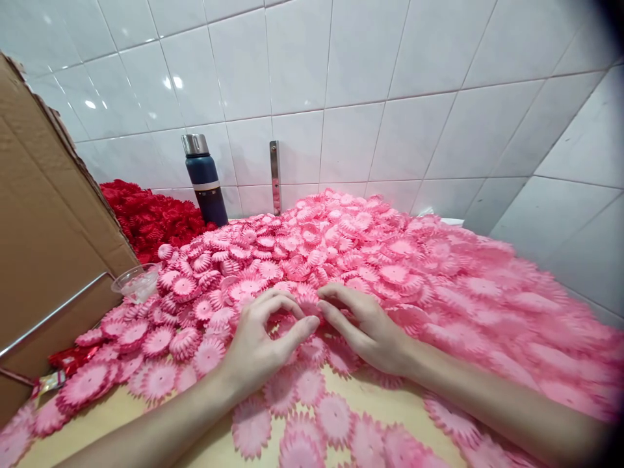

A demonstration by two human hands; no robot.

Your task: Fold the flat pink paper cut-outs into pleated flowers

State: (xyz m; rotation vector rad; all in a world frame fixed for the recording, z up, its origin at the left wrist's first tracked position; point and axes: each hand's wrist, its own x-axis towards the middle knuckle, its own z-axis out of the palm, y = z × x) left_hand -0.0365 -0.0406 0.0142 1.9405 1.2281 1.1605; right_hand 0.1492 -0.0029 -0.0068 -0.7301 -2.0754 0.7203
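My left hand (270, 331) is curled, with thumb and index finger drawn together at the near side of the large pink heap. My right hand (365, 328) faces it from the right, its fingers bent toward the left thumb. Between the fingertips is a pink artificial-flower petal disc (308, 303) with a scalloped edge, pinched from both sides; part of it hides behind the left fingers. Around both hands lie many similar pink petal discs (336, 419), some flat and some cupped, several with a small centre hole.
A pale yellow tabletop (390, 406) shows under the discs. Left of the heap are a cardboard box (53, 195), a clear plastic cup (136, 283) and red petals (151, 218). A blue bottle (207, 185) and a metal strip (275, 179) stand near the tiled wall (361, 136).
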